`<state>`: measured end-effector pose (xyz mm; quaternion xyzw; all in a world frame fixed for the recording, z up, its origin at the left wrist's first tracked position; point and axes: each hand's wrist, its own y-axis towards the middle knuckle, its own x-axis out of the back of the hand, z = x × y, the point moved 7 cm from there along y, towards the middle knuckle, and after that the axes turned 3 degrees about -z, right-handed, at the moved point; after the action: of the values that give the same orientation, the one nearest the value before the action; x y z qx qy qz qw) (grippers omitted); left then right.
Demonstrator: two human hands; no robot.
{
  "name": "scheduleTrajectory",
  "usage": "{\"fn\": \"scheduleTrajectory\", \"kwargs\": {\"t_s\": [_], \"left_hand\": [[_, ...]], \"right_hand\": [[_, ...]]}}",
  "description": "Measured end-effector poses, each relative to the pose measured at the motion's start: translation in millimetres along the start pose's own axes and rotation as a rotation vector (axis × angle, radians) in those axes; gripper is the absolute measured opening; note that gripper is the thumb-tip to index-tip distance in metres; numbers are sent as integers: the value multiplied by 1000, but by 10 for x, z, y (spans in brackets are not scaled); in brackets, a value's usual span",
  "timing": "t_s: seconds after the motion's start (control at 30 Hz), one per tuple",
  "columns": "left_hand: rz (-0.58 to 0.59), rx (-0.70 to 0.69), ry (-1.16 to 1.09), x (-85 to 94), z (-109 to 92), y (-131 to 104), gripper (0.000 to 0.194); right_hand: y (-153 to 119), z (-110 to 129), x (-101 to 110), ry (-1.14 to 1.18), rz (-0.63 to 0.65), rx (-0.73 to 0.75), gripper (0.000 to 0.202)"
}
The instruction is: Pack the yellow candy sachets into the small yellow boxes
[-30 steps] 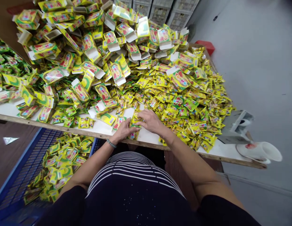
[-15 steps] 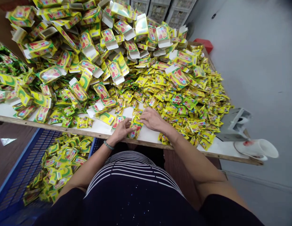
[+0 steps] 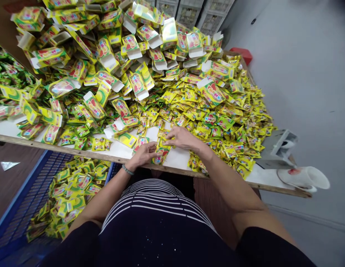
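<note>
1. One small box (image 3: 161, 156) lies at the near edge of the bench (image 3: 176, 159), in the middle; the left hand (image 3: 144, 154) has its grip closed on it.
2. The right hand (image 3: 183, 139) has its fingertips drawn together at that box's far end; whether they pinch the box or a packet, I cannot tell.
3. Apparently done: many boxes heaped in the blue crate (image 3: 30, 189), near left, below the bench.
4. Apparently still undone: a tall heap of boxes with open flaps (image 3: 108, 53), far left to far middle, plus loose yellow packets (image 3: 214, 122) on the right.
5. The box in hand seems part-way through; its contents are hidden.
</note>
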<state>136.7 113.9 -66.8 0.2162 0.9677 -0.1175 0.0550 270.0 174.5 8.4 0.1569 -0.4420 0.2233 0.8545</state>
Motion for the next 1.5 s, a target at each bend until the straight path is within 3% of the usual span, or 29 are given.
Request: {"fn": "scheduleTrajectory", "kwargs": {"t_s": [0.1,0.2,0.33,0.57,0.63,0.73,0.8,0.83,0.93,1.03,1.13,1.27,1.5], "left_hand": [[-10,-21,5,4,4,24,48],[-45,-23,-13,29,39,31,51],[-71,-29,6,57,76,17,50],[-57,-64,21,44,103,14,51],[-96,-69,28,68,117,-8,58],[-172,-91,26,120,120,-66,62],[-204,-122,36,145,107,-102,61],[-204,-136,49,146,101,-114,58],[-185,-162,109,134,96,-126,49],[-178,-162,166,127,98,-117,44],[-167,-165,234,123,83,-113,43],[-156,-166,290,148,70,-118,34],[-154,-128,136,178,100,-106,36]], "right_hand": [[12,152,-131,-182,162,105,30],[-19,198,-206,-247,217,110,27],[-130,143,-262,-167,178,26,25],[-250,174,-486,-254,145,3,30],[-263,123,-446,-132,47,-27,23],[-371,-29,-282,135,-304,-94,19],[-498,-142,-302,302,-470,-140,22],[-547,-183,-382,381,-483,-163,24],[-644,-260,-713,603,-429,-257,31],[-707,-309,-837,699,-505,-333,36],[-675,-273,-786,631,-487,-287,26],[-587,-230,-686,565,-396,-230,29],[-400,-197,-555,454,-291,-199,25]]}}
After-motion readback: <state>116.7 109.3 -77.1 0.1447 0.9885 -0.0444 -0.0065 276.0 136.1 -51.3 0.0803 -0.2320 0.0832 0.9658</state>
